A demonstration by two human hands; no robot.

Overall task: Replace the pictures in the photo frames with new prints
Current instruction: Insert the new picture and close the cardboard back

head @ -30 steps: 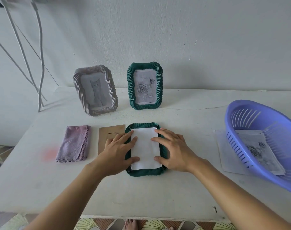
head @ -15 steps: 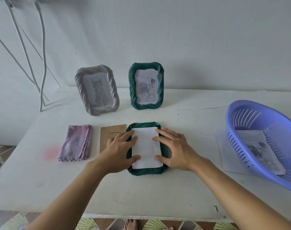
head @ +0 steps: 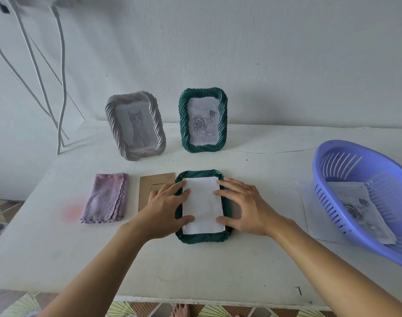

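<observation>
A green rope-pattern photo frame (head: 202, 237) lies face down in the middle of the table. A white print (head: 202, 205), blank side up, sits in its opening. My left hand (head: 164, 208) presses the print's left edge with straight fingers. My right hand (head: 245, 207) presses its right edge the same way. The brown backing board (head: 149, 186) lies just left of the frame, partly under my left hand. Two frames stand at the wall: a grey one (head: 136, 125) with a cat picture and a green one (head: 203, 120) with a rose picture.
A folded pink cloth (head: 105, 197) lies left of the backing board. A purple plastic basket (head: 365, 193) at the right holds rose prints (head: 355, 209), and more paper (head: 310, 209) lies under it. White cables (head: 60, 88) hang at the left wall.
Both hands stay on the print; the fingers have shifted only slightly along its edges. The camera view has moved a little.
</observation>
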